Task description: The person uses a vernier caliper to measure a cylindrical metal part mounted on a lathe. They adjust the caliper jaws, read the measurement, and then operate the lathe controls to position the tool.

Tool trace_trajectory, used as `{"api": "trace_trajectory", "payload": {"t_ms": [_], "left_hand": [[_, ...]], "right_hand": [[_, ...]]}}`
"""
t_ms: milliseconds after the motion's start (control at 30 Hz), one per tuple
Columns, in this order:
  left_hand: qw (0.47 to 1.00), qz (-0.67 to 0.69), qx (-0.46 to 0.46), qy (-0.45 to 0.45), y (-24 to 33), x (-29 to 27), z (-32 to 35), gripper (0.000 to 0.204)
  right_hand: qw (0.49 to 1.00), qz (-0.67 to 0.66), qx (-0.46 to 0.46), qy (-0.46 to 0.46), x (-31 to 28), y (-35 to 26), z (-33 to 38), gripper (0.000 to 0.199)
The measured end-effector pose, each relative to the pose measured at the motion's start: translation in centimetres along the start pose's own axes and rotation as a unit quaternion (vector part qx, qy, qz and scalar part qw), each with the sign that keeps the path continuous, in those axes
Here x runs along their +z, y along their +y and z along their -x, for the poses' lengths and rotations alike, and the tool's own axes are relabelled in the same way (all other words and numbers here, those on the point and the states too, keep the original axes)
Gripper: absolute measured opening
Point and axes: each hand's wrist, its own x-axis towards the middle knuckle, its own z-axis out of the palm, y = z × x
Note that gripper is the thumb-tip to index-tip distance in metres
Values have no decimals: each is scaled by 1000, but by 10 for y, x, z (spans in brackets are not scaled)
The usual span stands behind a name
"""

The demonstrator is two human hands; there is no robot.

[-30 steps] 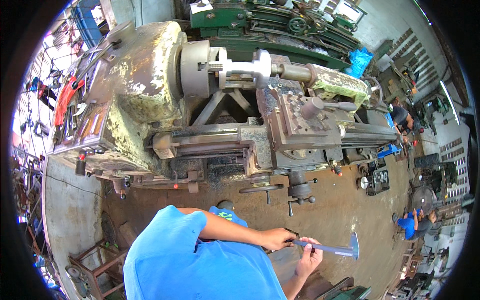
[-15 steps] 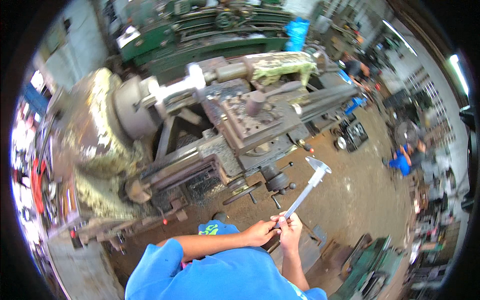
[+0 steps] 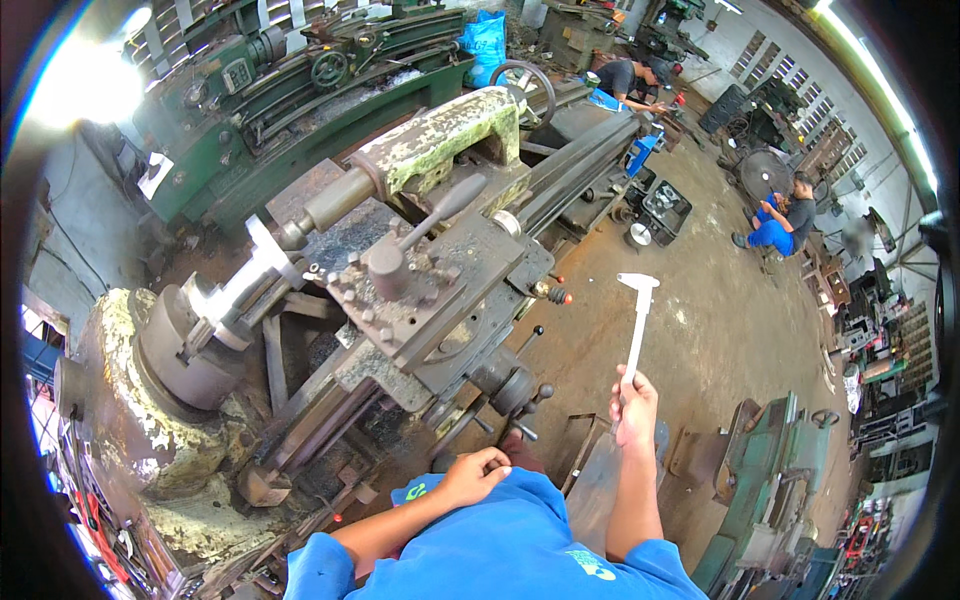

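Head view: black tray (image 3: 668,228) (contents unclear from here) near lathe (image 3: 430,310); right hand (image 3: 635,408) grips caliper (image 3: 639,325), left hand (image 3: 470,478) loosely open.

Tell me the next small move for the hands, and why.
Probably bring the left hand over to steady the caliper: the right hand alone grips it by one end, while the left looks empty in front of the blue shirt.

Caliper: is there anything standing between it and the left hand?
Nothing visible stands between them. The right hand holds the caliper; the left hand is near the blue shirt. The lathe crank appears beyond the left hand, off that path.
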Motion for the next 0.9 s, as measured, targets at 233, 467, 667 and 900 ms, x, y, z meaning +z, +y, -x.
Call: {"api": "trace_trajectory", "payload": {"t_ms": [233, 467, 667, 900], "left_hand": [[988, 91, -34, 116, 36, -4, -42, 19], [975, 152, -29, 161, 86, 26, -88, 21], [944, 131, -94, 287, 95, 49, -106, 20], [907, 133, -135, 376, 87, 78, -105, 21]], "right_hand": [[988, 131, -68, 34, 30, -36, -196, 23], [868, 376, -292, -140, 114, -44, -339, 24], [855, 389, -251, -234, 213, -40, -380, 29], [872, 342, -255, -241, 251, -19, -363, 28]]}}
